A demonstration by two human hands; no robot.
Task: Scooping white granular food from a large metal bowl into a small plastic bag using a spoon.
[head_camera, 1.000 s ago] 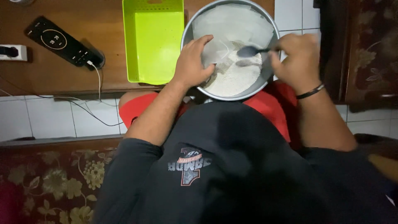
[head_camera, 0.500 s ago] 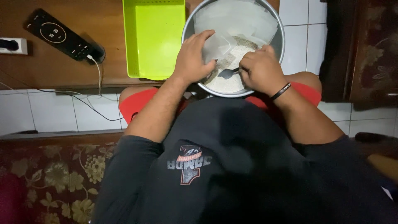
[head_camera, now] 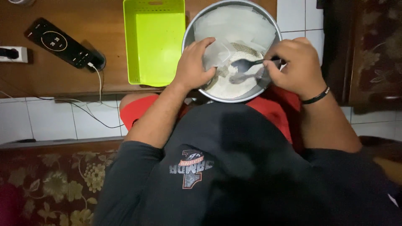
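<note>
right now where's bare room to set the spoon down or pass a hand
Bare wood lies on the table between the phone and the green tray, whose own floor is bare too. The metal bowl is crowded: left hand on a clear cup, right hand with the spoon.

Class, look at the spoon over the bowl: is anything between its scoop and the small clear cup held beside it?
Nothing visible. The right hand holds the spoon over the rice in the bowl; its scoop lies right at the open mouth of the clear cup, which the left hand tilts toward it.
</note>
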